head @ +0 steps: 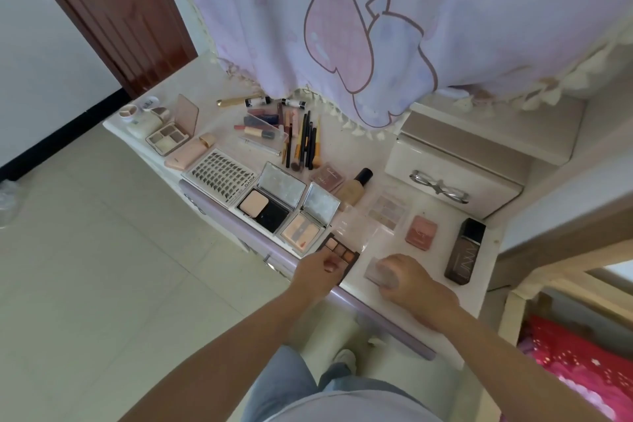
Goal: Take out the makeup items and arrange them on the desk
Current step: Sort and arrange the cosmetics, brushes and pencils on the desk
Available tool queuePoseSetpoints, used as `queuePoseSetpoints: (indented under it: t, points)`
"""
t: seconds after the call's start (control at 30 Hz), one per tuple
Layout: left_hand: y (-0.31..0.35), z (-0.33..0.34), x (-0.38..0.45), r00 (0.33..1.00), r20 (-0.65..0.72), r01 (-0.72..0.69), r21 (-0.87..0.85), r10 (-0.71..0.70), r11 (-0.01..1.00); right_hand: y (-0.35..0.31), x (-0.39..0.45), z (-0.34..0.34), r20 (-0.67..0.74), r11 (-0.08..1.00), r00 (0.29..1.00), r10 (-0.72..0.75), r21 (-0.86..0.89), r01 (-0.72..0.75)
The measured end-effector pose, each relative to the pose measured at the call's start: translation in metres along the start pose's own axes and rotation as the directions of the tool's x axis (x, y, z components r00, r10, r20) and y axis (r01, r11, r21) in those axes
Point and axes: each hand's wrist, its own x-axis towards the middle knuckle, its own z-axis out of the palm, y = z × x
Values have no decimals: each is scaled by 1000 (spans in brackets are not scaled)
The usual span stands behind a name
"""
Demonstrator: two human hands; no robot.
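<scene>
Now left hand [320,269] curled on dark eyeshadow palette [339,255] at desk [476,288] front edge, thumb over its pans. Right hand [407,279] — fingers bent down, gripping small translucent grey case [376,271] just beside palette. Beyond left hand: open compacts [274,204]. Beyond right hand — pink blush [421,229]; dark foundation bottle [466,252] to its right.

The white worktop [346,147] carries a lash tray [221,176], open compacts (mirrored lids up) [270,199], brushes [305,142], a dark bottle [466,252] and glasses [440,187].
</scene>
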Motion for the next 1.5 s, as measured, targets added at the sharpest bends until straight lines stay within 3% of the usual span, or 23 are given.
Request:
queuePoseSetpoints:
  t: [0.1,0.2,0.3,0.47,0.6,0.67,0.77,0.9,1.07,1.13,1.2,1.3,1.5]
  points:
    - [23,-28,4,988,144,-13,-217,46,976,-24,9,-27,-98,967,993,-71,236,93]
    - [48,-68,7,956,234,-101,-308,179,946,-57,22,-68,-146,898,978,-146,395,193]
    - [77,-109,4,940,88,-260,-442,330,858,-96,31,-111,-229,770,947,-227,553,318]
    - [124,-171,-13,878,-131,-445,-582,461,681,-154,30,-170,-435,652,807,-400,484,584]
    - [150,-205,-33,762,-291,-640,-477,578,603,-189,26,-199,-523,581,701,-485,405,705]
    - [159,-215,-41,697,-392,-717,-365,601,594,-202,24,-208,-524,549,725,-447,478,685]
    - [166,-219,-49,617,-472,-767,-183,629,615,-214,22,-214,-398,479,820,-412,671,566]
    - [164,-213,-54,552,-481,-784,-19,681,621,-213,21,-214,-340,444,835,-433,726,526]
    - [162,-202,-51,579,-453,-768,-25,678,640,-205,22,-209,-312,490,861,-401,722,489]
    - [159,-199,-48,621,-401,-750,-55,674,659,-201,22,-208,-316,525,869,-381,700,485]
    - [156,-198,-43,700,-325,-707,-192,636,681,-196,23,-208,-354,607,866,-354,617,501]
    - [153,-199,-33,797,-299,-603,-450,525,659,-191,22,-209,-400,768,822,-404,340,543]
    - [143,-204,-18,870,-273,-479,-665,411,573,-202,18,-204,-512,789,714,-478,107,605]
